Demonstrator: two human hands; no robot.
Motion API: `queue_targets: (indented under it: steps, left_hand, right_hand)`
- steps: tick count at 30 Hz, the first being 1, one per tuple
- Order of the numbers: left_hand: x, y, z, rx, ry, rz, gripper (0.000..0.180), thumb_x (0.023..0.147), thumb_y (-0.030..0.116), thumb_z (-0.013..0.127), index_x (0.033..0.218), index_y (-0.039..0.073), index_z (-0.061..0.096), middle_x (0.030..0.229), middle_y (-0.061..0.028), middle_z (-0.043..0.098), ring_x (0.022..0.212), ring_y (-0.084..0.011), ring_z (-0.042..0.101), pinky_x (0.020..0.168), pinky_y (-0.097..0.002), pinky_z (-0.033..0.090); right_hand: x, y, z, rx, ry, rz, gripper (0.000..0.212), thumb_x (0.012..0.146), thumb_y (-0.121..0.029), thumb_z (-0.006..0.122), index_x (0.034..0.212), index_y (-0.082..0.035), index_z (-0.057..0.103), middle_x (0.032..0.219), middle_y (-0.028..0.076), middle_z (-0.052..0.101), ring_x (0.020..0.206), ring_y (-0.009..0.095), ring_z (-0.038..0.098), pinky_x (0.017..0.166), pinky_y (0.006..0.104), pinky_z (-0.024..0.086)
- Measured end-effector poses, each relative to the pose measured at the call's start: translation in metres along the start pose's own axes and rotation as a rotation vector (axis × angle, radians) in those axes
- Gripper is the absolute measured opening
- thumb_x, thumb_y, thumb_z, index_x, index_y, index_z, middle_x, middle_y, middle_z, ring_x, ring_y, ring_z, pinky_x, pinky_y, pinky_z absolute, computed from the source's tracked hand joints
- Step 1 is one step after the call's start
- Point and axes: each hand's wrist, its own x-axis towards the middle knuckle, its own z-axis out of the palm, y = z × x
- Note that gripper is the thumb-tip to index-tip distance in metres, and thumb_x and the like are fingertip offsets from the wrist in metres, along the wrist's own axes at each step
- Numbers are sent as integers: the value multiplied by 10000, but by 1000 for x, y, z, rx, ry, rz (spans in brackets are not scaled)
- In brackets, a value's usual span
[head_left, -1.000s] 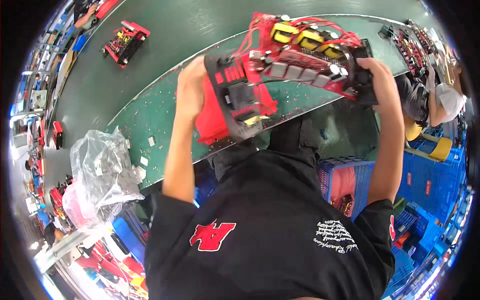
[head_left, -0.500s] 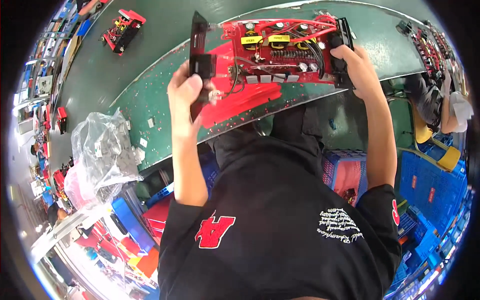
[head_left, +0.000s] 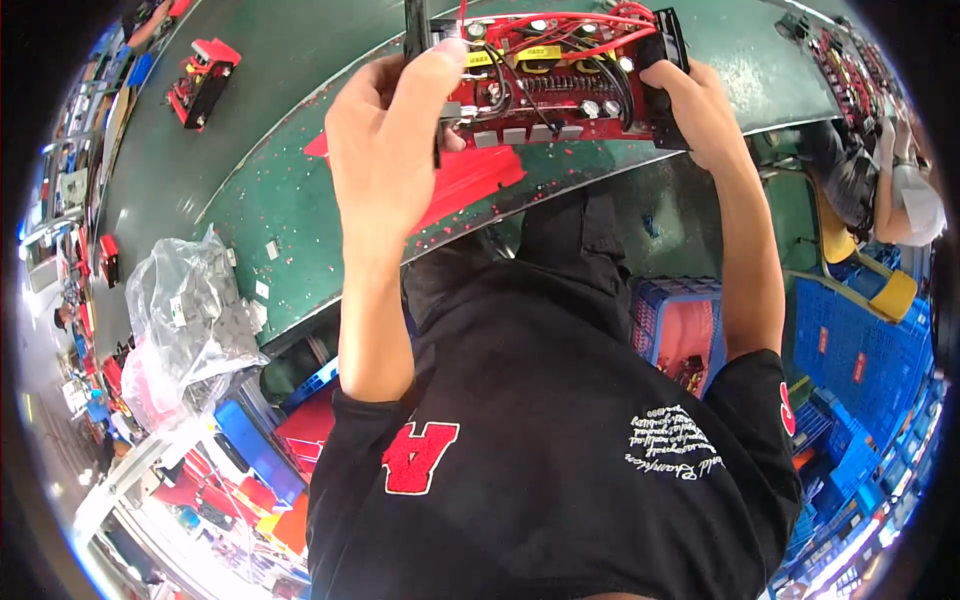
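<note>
A red circuit board [head_left: 560, 88] with coils, yellow labels and red and black wires is held up over the green worktable [head_left: 300, 225]. At its left end, my left hand [head_left: 385, 140] is closed round a black end panel [head_left: 417, 32]. My fingers and thumb hide much of that panel and where it meets the board. My right hand [head_left: 705, 115] grips the black end piece [head_left: 672, 45] at the board's right end, thumb on the near face. Under the board lies a flat, shiny red piece [head_left: 480, 185].
A clear plastic bag [head_left: 190, 310] of grey parts sits on the table's left. Another red and black assembly [head_left: 205, 85] lies farther left. Blue crates [head_left: 845, 345], a yellow chair [head_left: 885, 290] and a co-worker [head_left: 895, 190] are on the right.
The left end panel has come in against the board's left end, and my left hand has turned and moved up with it. The board sits slightly higher and farther left in view.
</note>
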Motion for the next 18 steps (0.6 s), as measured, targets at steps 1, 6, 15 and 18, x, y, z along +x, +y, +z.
queue_targets:
  steps: [1,6,15,18]
  left_hand:
    - [-1,4,1,126,-18,-36,513,829,375,723,990,-104,636,712,-38,616,584,-87,556,537,-255,471]
    - [-18,13,21,664,200,360,542,758,415,791,995,-58,677,765,-74,709,662,-103,628,689,-256,501]
    - [-2,31,14,289,98,133,526,825,429,712,984,-72,691,725,-17,613,570,-69,528,540,-198,442]
    - [19,18,15,542,105,176,563,803,477,708,899,-77,670,682,-86,628,585,-170,572,609,-296,467]
  right_hand:
    - [-2,-2,1,13,-34,-15,205,849,-188,598,844,14,631,736,36,619,598,106,555,539,271,436]
    - [-13,-11,12,-7,81,-21,223,867,-185,584,867,31,642,700,19,598,569,86,530,520,261,414]
    - [-20,-13,14,102,103,-65,271,871,-217,579,843,47,636,697,25,599,579,92,522,537,266,408]
    - [-25,-26,19,-80,108,-160,288,863,-225,583,840,59,628,687,17,580,597,95,498,561,284,401]
